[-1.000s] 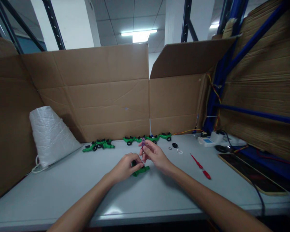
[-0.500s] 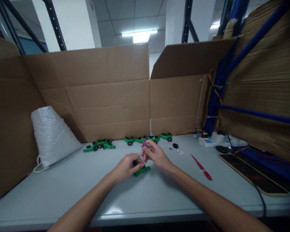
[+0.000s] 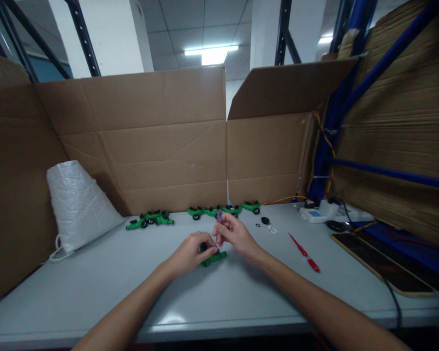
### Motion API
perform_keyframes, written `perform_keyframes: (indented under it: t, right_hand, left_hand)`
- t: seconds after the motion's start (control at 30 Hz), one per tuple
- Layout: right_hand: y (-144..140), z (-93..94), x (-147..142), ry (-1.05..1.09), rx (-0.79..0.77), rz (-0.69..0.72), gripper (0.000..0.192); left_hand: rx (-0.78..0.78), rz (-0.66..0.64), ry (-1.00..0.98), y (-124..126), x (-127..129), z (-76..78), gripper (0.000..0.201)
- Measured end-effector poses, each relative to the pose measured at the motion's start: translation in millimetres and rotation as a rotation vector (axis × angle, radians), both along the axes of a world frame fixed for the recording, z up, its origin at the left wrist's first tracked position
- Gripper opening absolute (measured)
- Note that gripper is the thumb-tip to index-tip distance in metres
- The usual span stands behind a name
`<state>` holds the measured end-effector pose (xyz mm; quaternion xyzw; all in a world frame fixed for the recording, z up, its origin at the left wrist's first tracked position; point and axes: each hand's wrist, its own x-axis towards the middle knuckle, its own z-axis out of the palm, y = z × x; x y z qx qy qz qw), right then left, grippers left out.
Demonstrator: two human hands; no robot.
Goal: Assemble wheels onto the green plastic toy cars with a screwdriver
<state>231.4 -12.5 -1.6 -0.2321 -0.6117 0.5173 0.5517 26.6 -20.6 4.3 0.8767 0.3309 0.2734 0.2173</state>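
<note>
Near the middle of the table, a green plastic piece with a black round part (image 3: 215, 259) lies under my left hand (image 3: 195, 251), whose fingers are closed on it. My right hand (image 3: 236, 235) pinches a small screwdriver with a purplish, see-through handle (image 3: 219, 216). Its thin shaft points down at the green piece, by my left fingertips. The tip and the spot it meets are too small to make out, partly covered by fingers.
Similar green pieces with black wheels (image 3: 151, 219) stand at the back left, and more (image 3: 205, 211) along the back centre. A black cap (image 3: 265, 221), a white ring (image 3: 273, 230) and a red screwdriver-like tool (image 3: 304, 252) lie right. Beyond them are a power strip (image 3: 312, 215) and a phone-like slab (image 3: 382, 268).
Hardly anything differs. The screwdriver's handle has shifted very slightly, while both hands stay at the green piece.
</note>
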Motion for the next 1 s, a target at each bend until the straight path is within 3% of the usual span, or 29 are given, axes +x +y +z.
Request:
perform_keyframes:
  t: [1.0]
  right_hand:
    - [0.3,-0.7,-2.0,-0.005,0.021,0.065,0.050]
  left_hand:
    - [-0.021,0.005,0.001,0.7,0.2,1.1,0.023]
